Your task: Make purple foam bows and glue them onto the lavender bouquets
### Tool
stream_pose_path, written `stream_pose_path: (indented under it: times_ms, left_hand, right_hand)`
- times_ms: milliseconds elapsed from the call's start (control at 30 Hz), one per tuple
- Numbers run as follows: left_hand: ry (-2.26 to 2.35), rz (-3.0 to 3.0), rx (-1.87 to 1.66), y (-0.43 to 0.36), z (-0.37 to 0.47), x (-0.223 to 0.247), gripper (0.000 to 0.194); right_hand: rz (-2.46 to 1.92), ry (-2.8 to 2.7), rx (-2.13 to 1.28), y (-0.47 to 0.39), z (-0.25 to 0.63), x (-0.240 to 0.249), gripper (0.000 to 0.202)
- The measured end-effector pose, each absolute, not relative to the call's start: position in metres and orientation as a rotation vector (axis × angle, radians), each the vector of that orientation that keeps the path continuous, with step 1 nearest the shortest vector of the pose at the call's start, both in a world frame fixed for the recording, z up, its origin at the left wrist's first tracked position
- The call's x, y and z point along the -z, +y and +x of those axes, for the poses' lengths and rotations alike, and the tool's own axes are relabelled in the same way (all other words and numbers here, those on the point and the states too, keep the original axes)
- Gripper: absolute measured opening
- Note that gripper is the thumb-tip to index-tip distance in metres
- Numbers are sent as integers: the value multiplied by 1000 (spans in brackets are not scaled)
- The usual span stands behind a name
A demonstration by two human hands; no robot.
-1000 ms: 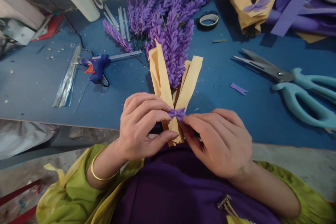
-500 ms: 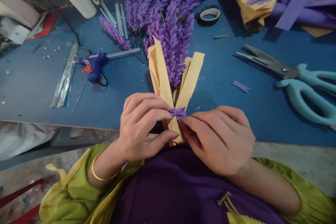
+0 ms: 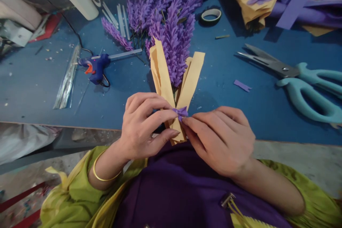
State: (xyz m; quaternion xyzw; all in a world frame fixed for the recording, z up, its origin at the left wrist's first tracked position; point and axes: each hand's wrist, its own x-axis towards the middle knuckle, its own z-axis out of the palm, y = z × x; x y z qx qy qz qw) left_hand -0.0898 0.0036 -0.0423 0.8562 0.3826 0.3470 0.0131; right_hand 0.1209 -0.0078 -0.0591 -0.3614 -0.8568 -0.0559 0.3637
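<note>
A small bouquet of purple lavender-like flowers [image 3: 173, 53], wrapped in tan paper [image 3: 189, 80], lies at the table's front edge. A purple bow [image 3: 181, 113] sits across the narrow part of the wrap. My left hand [image 3: 149, 126] is closed around the wrap's left side, its fingertips on the left end of the bow. At the bow's right end, the fingers of my right hand [image 3: 220, 137] pinch the purple strip; the thumb is mostly hidden.
A blue glue gun [image 3: 97, 67] lies left on the blue table [image 3: 125, 96]. Scissors [image 3: 288, 73], a purple strip [image 3: 242, 86] and a tape roll [image 3: 211, 15] lie right. Behind are loose flowers [image 3: 144, 9], glue sticks [image 3: 120, 20] and another wrapped bouquet [image 3: 251, 5].
The bow's right end has tilted and bunched up between my fingers. Both hands keep nearly the same place, and the view has shifted slightly.
</note>
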Motion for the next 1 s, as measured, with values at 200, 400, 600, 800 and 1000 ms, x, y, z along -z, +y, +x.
stream_pose_path:
  times_ms: [200, 400, 600, 800, 1000]
  left_hand:
    - [1182, 2704, -1029, 4, -91, 41, 19]
    - [1145, 2740, -989, 4, -91, 41, 18]
    - [1149, 2734, -1009, 4, -91, 41, 18]
    - [1148, 2758, -987, 4, -91, 42, 18]
    - [1159, 2766, -986, 3, -92, 43, 18]
  right_hand:
    - [-899, -2229, 139, -10, 122, 61, 15]
    - [-895, -2260, 177, -11, 122, 62, 18]
    - [-897, -2260, 170, -11, 122, 60, 18]
    - [-888, -2266, 161, -11, 121, 57, 18]
    - [-876, -2243, 127, -12, 124, 58, 21]
